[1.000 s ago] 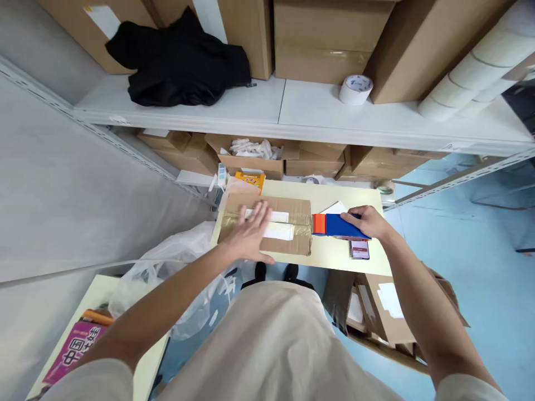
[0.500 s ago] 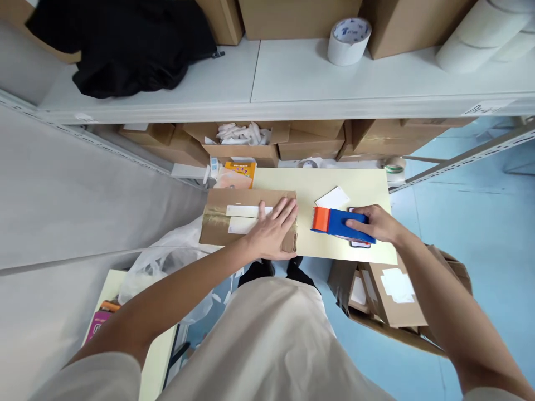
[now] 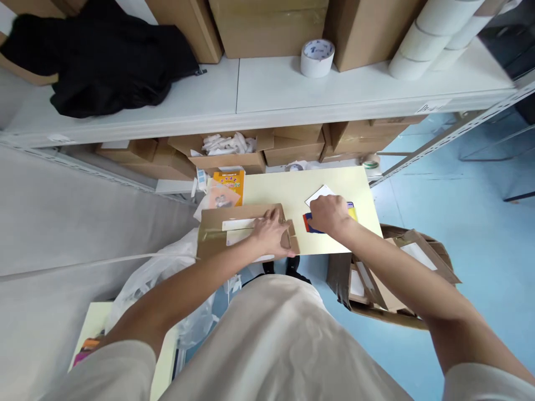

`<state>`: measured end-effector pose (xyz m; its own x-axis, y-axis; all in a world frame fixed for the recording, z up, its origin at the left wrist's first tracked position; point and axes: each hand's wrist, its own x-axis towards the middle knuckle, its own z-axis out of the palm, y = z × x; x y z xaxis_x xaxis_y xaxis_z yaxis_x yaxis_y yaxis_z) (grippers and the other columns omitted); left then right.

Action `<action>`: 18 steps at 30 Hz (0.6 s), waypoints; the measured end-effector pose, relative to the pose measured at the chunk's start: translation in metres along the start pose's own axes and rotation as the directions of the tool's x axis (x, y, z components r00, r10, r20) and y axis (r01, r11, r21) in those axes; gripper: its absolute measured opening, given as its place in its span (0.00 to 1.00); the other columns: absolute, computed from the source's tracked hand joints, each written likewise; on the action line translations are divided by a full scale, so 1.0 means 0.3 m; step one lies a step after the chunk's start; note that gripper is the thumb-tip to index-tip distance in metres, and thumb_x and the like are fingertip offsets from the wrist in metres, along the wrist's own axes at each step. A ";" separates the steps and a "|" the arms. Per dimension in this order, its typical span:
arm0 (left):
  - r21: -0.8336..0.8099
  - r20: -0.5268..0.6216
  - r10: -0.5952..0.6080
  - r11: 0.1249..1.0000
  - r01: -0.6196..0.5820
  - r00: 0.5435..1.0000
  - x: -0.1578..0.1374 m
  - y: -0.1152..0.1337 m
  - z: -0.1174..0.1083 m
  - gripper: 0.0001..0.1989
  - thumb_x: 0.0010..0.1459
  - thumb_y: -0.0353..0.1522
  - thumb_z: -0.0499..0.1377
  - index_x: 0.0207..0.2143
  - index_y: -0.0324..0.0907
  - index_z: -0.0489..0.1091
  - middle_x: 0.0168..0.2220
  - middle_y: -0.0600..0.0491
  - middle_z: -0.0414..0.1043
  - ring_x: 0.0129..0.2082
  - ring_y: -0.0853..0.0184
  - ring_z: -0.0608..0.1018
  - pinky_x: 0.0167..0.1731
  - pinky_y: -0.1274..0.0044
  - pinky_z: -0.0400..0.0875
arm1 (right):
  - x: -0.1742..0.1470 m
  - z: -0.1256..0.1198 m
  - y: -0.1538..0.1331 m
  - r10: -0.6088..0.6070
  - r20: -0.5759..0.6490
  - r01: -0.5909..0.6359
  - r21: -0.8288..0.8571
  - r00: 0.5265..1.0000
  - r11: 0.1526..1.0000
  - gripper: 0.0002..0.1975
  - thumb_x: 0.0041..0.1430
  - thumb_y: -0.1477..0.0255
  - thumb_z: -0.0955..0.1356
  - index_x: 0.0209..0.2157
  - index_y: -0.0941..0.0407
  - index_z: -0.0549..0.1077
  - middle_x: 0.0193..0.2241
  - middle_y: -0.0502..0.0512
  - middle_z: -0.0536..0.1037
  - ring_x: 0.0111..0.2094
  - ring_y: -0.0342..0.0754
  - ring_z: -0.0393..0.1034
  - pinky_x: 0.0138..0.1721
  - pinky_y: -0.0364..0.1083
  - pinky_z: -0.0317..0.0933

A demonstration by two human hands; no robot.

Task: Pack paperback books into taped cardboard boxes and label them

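A brown cardboard box (image 3: 211, 223) with white labels on top lies at the left of the small pale yellow table (image 3: 276, 186). My left hand (image 3: 270, 234) grips the box near its right end, fingers bent over the top and flap. My right hand (image 3: 330, 214) is closed in a fist over a blue-and-orange item (image 3: 311, 224); most of it is hidden beneath my hand. Yellow and purple edges of something (image 3: 351, 210) show just right of the fist, and I cannot tell whether they belong to it. A white card (image 3: 320, 193) lies behind my right hand.
An orange booklet (image 3: 234, 184) lies behind the cardboard box. Above the table's far side runs a grey shelf (image 3: 271, 100) with a black garment (image 3: 121, 61) and a white tape roll (image 3: 317, 58). A large open carton (image 3: 376, 317) stands on the floor at right.
My right hand has moved left and turned into a fist over the blue-and-orange item. The fingers of my left hand, flat before, are now bent. The camera view has shifted.
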<state>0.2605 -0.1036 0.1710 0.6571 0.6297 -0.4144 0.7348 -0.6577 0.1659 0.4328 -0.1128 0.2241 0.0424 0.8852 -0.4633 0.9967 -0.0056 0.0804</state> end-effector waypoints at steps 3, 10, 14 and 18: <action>0.011 -0.070 0.014 1.000 -0.014 0.997 -0.009 -0.040 0.069 0.48 0.42 0.54 0.62 0.63 0.50 0.54 0.69 0.39 0.35 0.65 0.34 0.43 0.52 0.39 0.48 | -0.003 0.033 -0.024 -0.013 -0.035 0.013 -0.008 0.999 1.000 0.16 0.59 0.67 0.64 0.42 0.61 0.77 0.39 0.70 0.79 0.41 0.60 0.75 0.39 0.51 0.63; 0.043 -0.156 0.224 0.974 -0.220 0.962 -0.047 -0.049 0.169 0.41 0.46 0.48 0.60 0.61 0.43 0.59 0.69 0.41 0.41 0.67 0.43 0.41 0.59 0.44 0.36 | 0.006 0.114 -0.073 0.033 0.031 -0.034 0.017 0.999 0.999 0.20 0.59 0.62 0.64 0.44 0.61 0.76 0.39 0.71 0.78 0.42 0.59 0.74 0.40 0.50 0.63; 0.041 -0.192 0.202 0.979 -0.198 0.960 -0.067 -0.027 0.208 0.38 0.46 0.45 0.60 0.59 0.41 0.62 0.69 0.41 0.42 0.68 0.45 0.41 0.60 0.46 0.35 | 0.017 0.177 -0.153 0.056 0.050 -0.059 0.051 0.997 0.997 0.17 0.60 0.65 0.63 0.42 0.60 0.77 0.38 0.69 0.79 0.40 0.57 0.75 0.38 0.49 0.64; 0.015 -0.205 0.166 0.986 -0.166 0.965 -0.084 -0.032 0.220 0.37 0.46 0.46 0.60 0.57 0.41 0.63 0.69 0.41 0.42 0.68 0.46 0.42 0.60 0.46 0.34 | 0.019 0.250 -0.143 0.063 0.087 -0.069 0.061 0.994 0.996 0.14 0.60 0.71 0.63 0.38 0.62 0.78 0.38 0.70 0.79 0.40 0.58 0.75 0.37 0.50 0.63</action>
<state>0.2258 -0.1404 0.1208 0.7900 0.5831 -0.1892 0.6128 -0.7593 0.2189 0.3955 -0.1423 0.1520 0.1113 0.8392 -0.5323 0.9938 -0.0951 0.0578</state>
